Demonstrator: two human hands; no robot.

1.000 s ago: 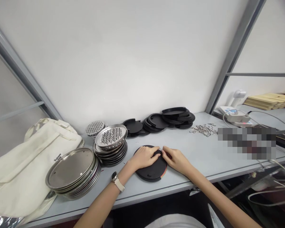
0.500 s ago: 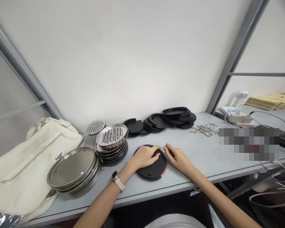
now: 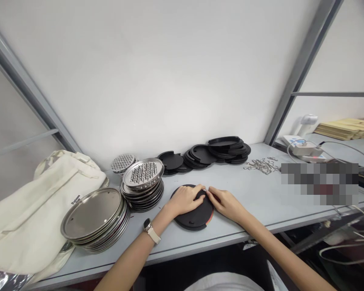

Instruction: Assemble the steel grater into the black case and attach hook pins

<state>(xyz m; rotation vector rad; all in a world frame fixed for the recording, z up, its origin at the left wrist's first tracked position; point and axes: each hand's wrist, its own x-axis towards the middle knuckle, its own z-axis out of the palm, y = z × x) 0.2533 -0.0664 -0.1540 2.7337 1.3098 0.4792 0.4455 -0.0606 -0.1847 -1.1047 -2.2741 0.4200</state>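
A round black disc [image 3: 197,216] lies flat on the grey bench [image 3: 261,198] in front of me, with a thin orange line along its right edge. My left hand [image 3: 186,199] rests on top of it, palm down, and presses it flat. My right hand [image 3: 224,202] is at the disc's right rim, fingertips pinched on a small metal wire clip [image 3: 206,190] held against the rim. The fingertips of both hands meet there.
Left of the disc stand a stack of perforated metal trays [image 3: 143,182] and a stack of flat metal plates [image 3: 94,218]. A cream cloth bag [image 3: 33,210] lies far left. Black discs [image 3: 218,151] pile at the back, loose wire clips [image 3: 262,165] to the right.
My right hand drew a little away from the rim half a second ago and has come back against my left fingertips. The disc has not moved.
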